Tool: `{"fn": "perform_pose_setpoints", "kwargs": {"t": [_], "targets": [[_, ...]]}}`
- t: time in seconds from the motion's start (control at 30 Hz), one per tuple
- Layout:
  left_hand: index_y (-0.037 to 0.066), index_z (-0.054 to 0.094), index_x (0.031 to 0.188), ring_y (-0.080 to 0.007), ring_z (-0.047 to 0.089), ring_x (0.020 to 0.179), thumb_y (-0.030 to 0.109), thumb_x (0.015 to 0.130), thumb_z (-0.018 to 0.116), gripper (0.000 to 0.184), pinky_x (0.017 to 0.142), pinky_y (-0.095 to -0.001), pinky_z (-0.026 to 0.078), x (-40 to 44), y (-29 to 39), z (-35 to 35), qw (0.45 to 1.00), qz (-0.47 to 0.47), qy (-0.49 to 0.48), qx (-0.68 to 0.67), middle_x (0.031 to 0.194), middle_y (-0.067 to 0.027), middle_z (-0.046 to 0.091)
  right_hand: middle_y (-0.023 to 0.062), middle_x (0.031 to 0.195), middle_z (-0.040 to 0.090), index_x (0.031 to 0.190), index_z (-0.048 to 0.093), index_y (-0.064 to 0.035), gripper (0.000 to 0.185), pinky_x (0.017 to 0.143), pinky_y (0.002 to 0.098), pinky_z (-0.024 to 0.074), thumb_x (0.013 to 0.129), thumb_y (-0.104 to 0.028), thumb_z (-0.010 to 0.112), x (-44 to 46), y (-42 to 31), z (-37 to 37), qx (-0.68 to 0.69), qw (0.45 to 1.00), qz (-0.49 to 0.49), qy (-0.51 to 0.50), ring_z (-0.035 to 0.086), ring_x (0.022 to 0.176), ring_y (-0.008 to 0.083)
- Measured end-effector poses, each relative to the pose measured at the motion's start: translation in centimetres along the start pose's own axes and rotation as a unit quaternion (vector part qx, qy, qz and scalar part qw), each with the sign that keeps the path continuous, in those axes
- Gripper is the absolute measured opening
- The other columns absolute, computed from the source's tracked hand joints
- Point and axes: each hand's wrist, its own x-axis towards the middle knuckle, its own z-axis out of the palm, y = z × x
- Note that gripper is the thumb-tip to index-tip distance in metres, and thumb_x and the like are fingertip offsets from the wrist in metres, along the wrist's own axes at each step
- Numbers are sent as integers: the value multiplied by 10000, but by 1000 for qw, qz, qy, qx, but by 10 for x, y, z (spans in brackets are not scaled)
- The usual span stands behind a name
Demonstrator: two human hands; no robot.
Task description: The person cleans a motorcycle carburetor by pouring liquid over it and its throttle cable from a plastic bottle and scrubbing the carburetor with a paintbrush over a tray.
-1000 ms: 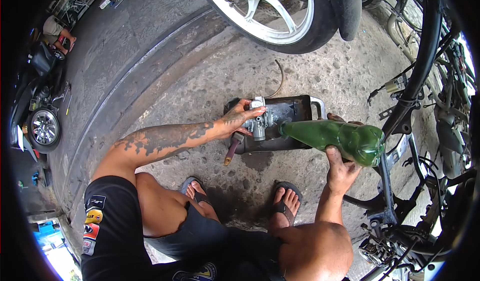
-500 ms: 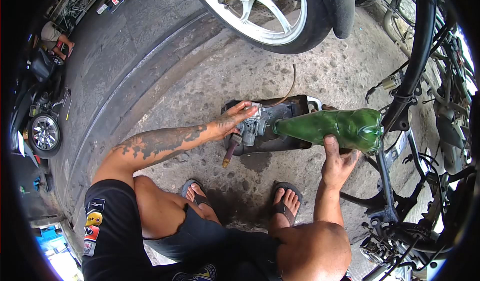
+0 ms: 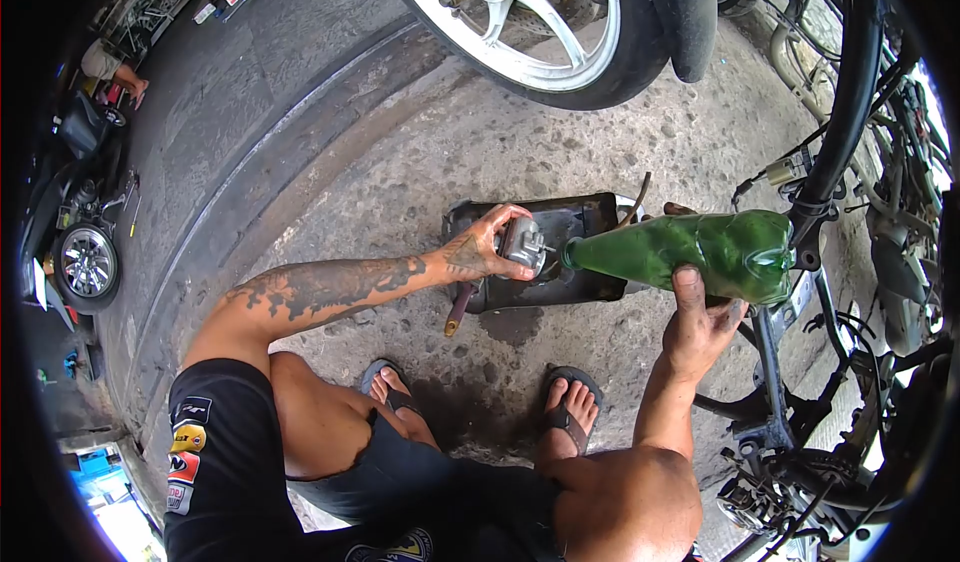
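My left hand (image 3: 488, 247) is closed round a metal carburetor (image 3: 524, 245), held above the left part of a dark, oily tray (image 3: 575, 220). A thin hose (image 3: 640, 198) shows beyond the bottle's upper edge. My right hand (image 3: 697, 324) grips a green plastic bottle (image 3: 690, 252) that lies nearly level, its neck pointing left at the carburetor with a small gap between them. The far fingers of this hand are partly hidden behind the bottle. A tool with a purple-brown handle (image 3: 458, 311) rests against the tray's lower left side.
A white-rimmed motorcycle wheel (image 3: 530, 32) stands beyond the tray. On the right is a black motorcycle frame (image 3: 840, 152) with cables. My sandalled feet are below the tray. At far left are another motorcycle wheel (image 3: 88, 262) and a person's bare leg (image 3: 128, 79).
The carburetor has turned in my left hand, showing another side. The bottle has shifted slightly right, after levelling out from its earlier tilt. The hose end has swung to the right.
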Motion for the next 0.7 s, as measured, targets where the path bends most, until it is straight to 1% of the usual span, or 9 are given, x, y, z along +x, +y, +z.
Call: {"fn": "perform_pose_setpoints", "kwargs": {"t": [0.07,0.17,0.33,0.4,0.47,0.53,0.6,0.67,0.7], "targets": [[127,444,1213,-242,419,1191,369,598,848,775,1000,-394,363,0,0,1,999,34,13,21,1208,-70,453,121,1112,582,1203,491,22,532,890,339,465,731,-8,734,1,-3,4,18,1000,-2,1,578,992,206],[102,441,1198,-242,414,1198,332,634,836,726,999,-386,373,0,0,6,985,136,49,95,1171,-74,440,125,1096,592,1179,509,28,505,888,343,466,726,7,731,-1,-6,10,19,1000,-5,-17,582,986,211],[42,433,1175,-241,453,1154,348,632,839,743,971,-363,393,4,-5,14,982,124,106,98,1166,-118,455,128,1067,613,1134,539,38,448,878,344,469,725,32,723,-2,-10,18,6,998,1,-70,591,964,205],[30,428,1166,-233,492,1095,358,642,833,739,932,-355,410,8,-7,12,984,74,109,119,1133,-132,492,129,1072,612,1123,545,36,430,877,342,470,730,32,721,-3,-3,20,-11,996,-7,-86,590,964,202],[24,411,1169,-220,525,1036,361,683,808,713,891,-354,423,19,-34,14,995,55,82,-31,1092,-130,523,131,1076,612,1112,552,35,412,875,340,470,735,32,718,-1,-1,24,-30,995,-16,-99,589,965,199],[30,383,1196,-216,527,1021,375,726,773,701,822,-331,458,17,-26,12,996,32,77,-24,1093,-118,524,132,1072,613,1112,547,31,411,873,332,470,740,24,721,4,0,32,1,994,-2,-112,588,966,196],[34,365,1226,-227,456,1167,537,781,657,732,753,-317,489,7,-6,4,995,-89,-8,-38,1234,-140,470,125,1064,609,1129,525,32,435,866,321,470,743,12,725,7,2,32,-26,990,-27,-138,587,961,190],[53,280,1362,-243,291,1320,729,779,471,913,699,-299,498,-6,21,8,963,-202,8,-180,1433,-156,287,115,1060,601,1149,503,30,464,866,311,465,744,3,729,9,3,33,-15,995,27,-94,581,963,185],[118,122,1463,-250,124,1390,827,753,287,1017,768,-351,498,-2,16,12,957,-229,13,-178,1528,-97,87,108,1062,595,1151,497,28,464,869,309,459,749,0,726,11,3,36,16,996,34,-85,573,969,180]]}}
